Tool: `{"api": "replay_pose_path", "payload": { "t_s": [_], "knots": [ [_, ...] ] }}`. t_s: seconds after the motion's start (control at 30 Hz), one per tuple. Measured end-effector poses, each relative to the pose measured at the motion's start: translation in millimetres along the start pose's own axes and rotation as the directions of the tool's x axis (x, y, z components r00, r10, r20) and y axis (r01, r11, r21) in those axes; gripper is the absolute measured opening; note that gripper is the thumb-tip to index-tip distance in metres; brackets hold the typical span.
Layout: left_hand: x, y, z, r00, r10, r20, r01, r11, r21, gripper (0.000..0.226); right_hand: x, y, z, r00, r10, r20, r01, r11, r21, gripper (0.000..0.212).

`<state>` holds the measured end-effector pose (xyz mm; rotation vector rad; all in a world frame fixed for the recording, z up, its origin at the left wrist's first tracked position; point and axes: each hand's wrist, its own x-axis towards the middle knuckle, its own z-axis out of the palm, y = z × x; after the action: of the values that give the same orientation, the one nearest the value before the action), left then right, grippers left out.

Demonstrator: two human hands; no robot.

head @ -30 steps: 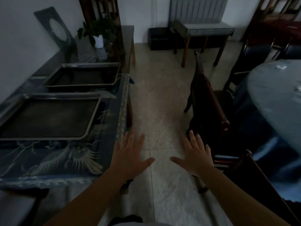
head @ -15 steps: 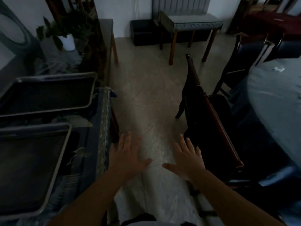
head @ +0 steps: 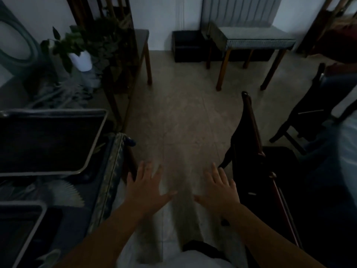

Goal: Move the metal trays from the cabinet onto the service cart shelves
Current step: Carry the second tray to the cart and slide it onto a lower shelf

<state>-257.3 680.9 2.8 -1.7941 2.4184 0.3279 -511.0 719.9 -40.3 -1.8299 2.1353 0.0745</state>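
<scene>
Two metal trays sit at the left of the frame on the cloth-covered desk [head: 108, 182]: the far tray [head: 48, 142] at mid-left, the near tray [head: 21, 233] in the lower left corner. Your left hand [head: 146, 188] and right hand [head: 220, 192] hover low in the centre above the tiled floor [head: 183, 117], both empty, fingers spread, palms down. Your right hand is just beside a dark wooden chair [head: 255, 151].

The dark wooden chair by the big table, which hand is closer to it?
The right hand. It hovers open just beside the dark wooden chair, near its back rail. The left hand is farther off, across the floor gap, by the cloth-covered counter.
</scene>
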Motion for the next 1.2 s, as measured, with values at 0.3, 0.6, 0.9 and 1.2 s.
{"api": "replay_pose_path", "payload": {
  "t_s": [0.3, 0.6, 0.9, 1.2],
  "knots": [
    [129, -25, -40, 0.985, -0.174, -0.005, 0.173, 0.981, -0.092, 0.115, 178, -9, -69, 0.980, -0.183, 0.078, 0.190, 0.978, -0.091, 0.107],
    [233, -154, -64, 0.901, -0.433, 0.017, 0.431, 0.890, -0.145, 0.110, 352, -152, -92, 0.888, -0.442, 0.130, 0.459, 0.873, -0.166, 0.111],
    [187, -250, -31, 0.634, -0.745, 0.210, 0.761, 0.550, -0.344, 0.106, 430, -336, -76, 0.507, -0.783, 0.361, 0.858, 0.498, -0.127, 0.111],
    [196, -231, 10, 0.265, -0.915, 0.304, 0.786, 0.022, -0.618, 0.044, 482, -432, -37, 0.006, -0.858, 0.514, 0.999, 0.026, 0.032, 0.052]
  ]
}}
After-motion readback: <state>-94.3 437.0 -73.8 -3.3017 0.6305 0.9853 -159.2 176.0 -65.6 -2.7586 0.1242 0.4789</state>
